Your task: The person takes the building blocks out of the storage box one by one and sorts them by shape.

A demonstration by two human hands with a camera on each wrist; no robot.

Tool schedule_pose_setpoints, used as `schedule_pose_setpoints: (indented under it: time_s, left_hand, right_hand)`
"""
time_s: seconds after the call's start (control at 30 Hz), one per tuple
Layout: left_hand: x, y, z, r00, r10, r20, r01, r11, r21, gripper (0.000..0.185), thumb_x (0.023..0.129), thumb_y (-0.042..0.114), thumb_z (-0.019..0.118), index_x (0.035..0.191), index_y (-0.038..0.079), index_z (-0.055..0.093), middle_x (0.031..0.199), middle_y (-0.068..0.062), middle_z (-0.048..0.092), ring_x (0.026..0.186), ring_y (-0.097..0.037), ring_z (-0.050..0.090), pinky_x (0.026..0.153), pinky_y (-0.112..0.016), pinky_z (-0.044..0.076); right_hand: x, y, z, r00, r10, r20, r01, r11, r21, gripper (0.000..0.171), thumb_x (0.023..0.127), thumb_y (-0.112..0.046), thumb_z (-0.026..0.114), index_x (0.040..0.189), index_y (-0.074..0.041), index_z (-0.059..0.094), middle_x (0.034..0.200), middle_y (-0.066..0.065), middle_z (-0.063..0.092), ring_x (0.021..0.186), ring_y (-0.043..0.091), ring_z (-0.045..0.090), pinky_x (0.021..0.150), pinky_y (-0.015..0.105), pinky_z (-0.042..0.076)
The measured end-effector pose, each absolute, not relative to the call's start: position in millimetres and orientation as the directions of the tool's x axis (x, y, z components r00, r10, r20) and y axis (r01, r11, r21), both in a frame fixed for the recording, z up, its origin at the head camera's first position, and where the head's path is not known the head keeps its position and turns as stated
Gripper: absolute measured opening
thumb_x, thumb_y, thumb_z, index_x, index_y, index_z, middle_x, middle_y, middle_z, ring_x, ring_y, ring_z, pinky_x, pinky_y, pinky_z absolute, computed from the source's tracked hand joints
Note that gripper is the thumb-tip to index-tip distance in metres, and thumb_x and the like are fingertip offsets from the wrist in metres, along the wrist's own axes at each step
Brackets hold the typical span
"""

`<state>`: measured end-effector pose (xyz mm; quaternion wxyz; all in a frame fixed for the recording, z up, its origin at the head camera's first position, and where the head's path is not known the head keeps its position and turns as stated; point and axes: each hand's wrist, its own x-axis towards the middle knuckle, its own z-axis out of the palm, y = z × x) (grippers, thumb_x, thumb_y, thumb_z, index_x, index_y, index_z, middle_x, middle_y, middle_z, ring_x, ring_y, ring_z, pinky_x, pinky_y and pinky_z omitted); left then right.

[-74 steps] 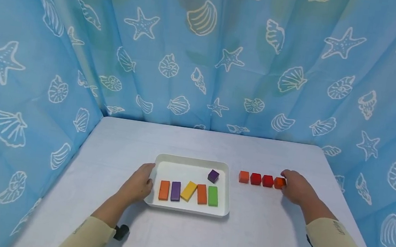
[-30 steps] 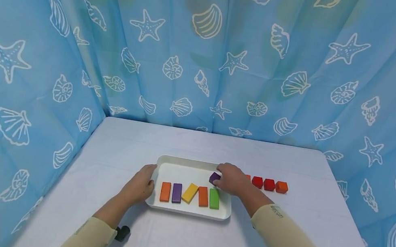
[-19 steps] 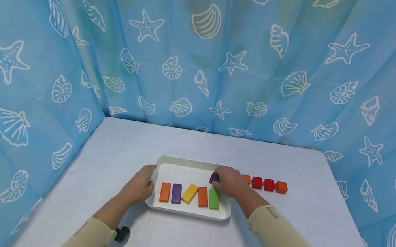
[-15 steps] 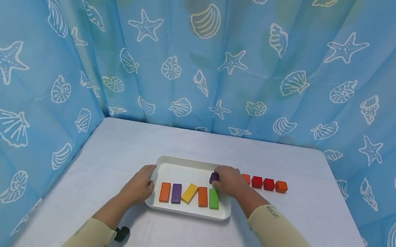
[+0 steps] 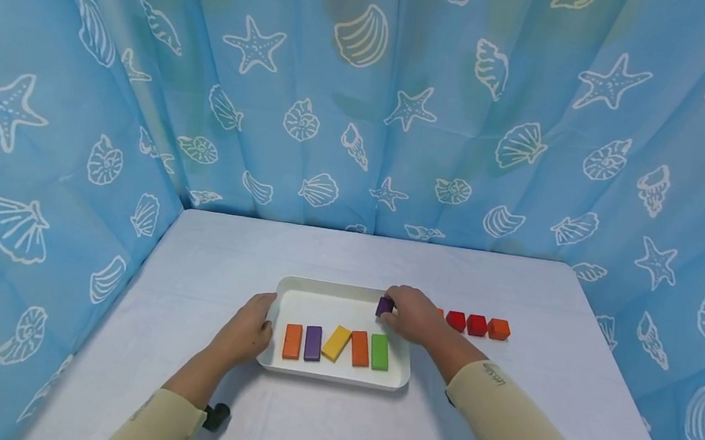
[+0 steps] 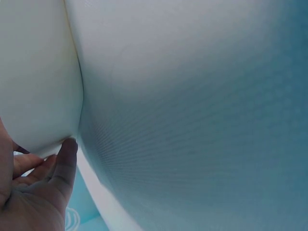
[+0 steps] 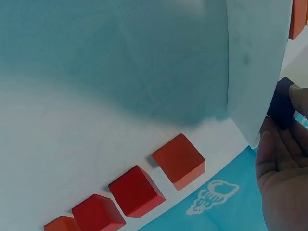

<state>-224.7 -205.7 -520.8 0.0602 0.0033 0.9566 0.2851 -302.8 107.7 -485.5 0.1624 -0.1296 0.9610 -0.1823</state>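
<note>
Purple cube (image 5: 384, 308) pinched in right grip (image 5: 410, 316); left grip (image 5: 246, 331) touching white tray (image 5: 323, 309).

- Clock read from view centre.
- Right hand (image 7: 286, 175) at 4 o'clock, pinching dark block (image 7: 281, 103) at 3, by white tray wall (image 7: 252, 57).
- Orange block (image 7: 297, 20) beyond wall at 2, cut off by frame edge.
- Row on white tabletop (image 7: 62, 134): orange cube (image 7: 177, 159) at 5, red cube (image 7: 134, 190) at 6, second red cube (image 7: 95, 211) and clipped orange cube (image 7: 61, 224) at 7.
- Blue shell-print cloth (image 7: 231, 204) past row at 5.
</note>
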Motion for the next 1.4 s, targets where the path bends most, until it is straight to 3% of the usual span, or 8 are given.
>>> schedule_pose_setpoints:
  time_s: [0.33,0.6,0.97,1.2,1.4]
  left_hand:
    - [-224,-206,-521,-0.993,0.036,-0.115,-0.031,0.846,0.533,0.058,0.106,0.005,0.055,0.161,-0.005,0.038,0.163,-0.023,0.042,0.151,-0.041,0.040,0.123,-0.056,0.035]
    - [-225,-207,-522,-0.992,0.036,-0.124,-0.035,0.849,0.527,0.058,0.106,0.005,0.056,0.161,-0.006,0.038,0.164,-0.024,0.041,0.152,-0.041,0.039,0.123,-0.056,0.034]
    - [-223,-205,-520,-0.991,0.036,-0.131,-0.041,0.840,0.541,0.058,0.107,0.004,0.055,0.161,-0.006,0.037,0.164,-0.024,0.040,0.152,-0.042,0.038,0.123,-0.057,0.033]
    - [-222,-204,-520,-0.991,0.036,-0.131,-0.041,0.841,0.539,0.059,0.106,0.004,0.056,0.161,-0.006,0.037,0.164,-0.025,0.040,0.152,-0.042,0.038,0.123,-0.057,0.034]
    - [-224,-203,-521,-0.991,0.045,-0.124,-0.028,0.849,0.528,0.059,0.107,0.004,0.055,0.161,-0.006,0.036,0.164,-0.024,0.040,0.152,-0.042,0.038,0.123,-0.056,0.034]
  right_hand:
    - [-303,119,-477,-0.921,-0.292,-0.256,-0.173,0.898,-0.404,0.058,0.090,-0.021,0.089,0.141,-0.008,0.064,0.121,0.009,0.066,0.110,0.028,0.062,0.092,0.044,0.064]
    - [-307,148,-470,-0.936,-0.283,-0.209,-0.186,0.903,-0.388,0.048,0.096,-0.017,0.082,0.139,-0.003,0.064,0.122,0.014,0.066,0.110,0.032,0.062,0.095,0.048,0.062]
    - [-314,211,-469,-0.956,-0.182,-0.228,-0.078,0.913,-0.402,0.055,0.099,-0.008,0.076,0.147,0.005,0.054,0.138,0.028,0.058,0.126,0.045,0.055,0.101,0.060,0.058]
    - [-307,260,-474,-0.967,-0.127,-0.220,-0.023,0.906,-0.422,0.063,0.095,-0.008,0.080,0.148,0.009,0.050,0.138,0.033,0.055,0.129,0.053,0.052,0.094,0.059,0.061]
    - [-300,296,-475,-0.972,-0.078,-0.222,0.031,0.892,-0.450,0.059,0.098,-0.006,0.076,0.148,0.010,0.048,0.137,0.036,0.052,0.125,0.056,0.051,0.094,0.060,0.061]
